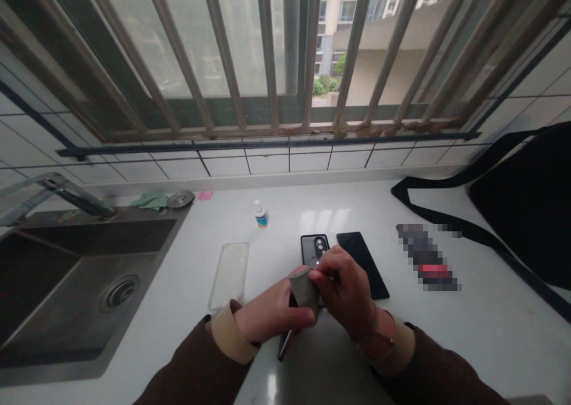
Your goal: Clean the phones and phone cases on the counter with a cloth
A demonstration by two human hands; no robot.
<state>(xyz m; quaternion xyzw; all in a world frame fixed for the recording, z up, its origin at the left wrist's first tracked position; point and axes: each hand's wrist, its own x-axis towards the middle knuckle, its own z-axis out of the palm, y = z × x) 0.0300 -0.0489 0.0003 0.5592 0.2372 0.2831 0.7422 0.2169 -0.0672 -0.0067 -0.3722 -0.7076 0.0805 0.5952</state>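
My left hand (pixel 279 313) is closed around a dark, slim phone (pixel 285 344), seen mostly edge-on below the palm. A grey cloth (pixel 305 289) is draped between that hand's thumb and fingers. The fingertips of my right hand (pixel 348 286) pinch the cloth's upper edge. Behind the hands lies a black phone case (pixel 307 246) with camera holes, partly hidden by them. To its right rests a flat black slab (pixel 363 265), which looks like a tablet. A clear phone case (pixel 229 274) lies left of my hands, and a small white bottle (pixel 261 217) with a blue label stands further back.
A steel sink (pixel 134 238) with a faucet (pixel 75 197) is at the left. By its rim lie a green cloth (pixel 152 200), a metal strainer (pixel 181 200) and a pink piece (pixel 205 195). At right are a pixelated item (pixel 423 256) and a black strapped bag (pixel 526 203). A barred window rises behind.
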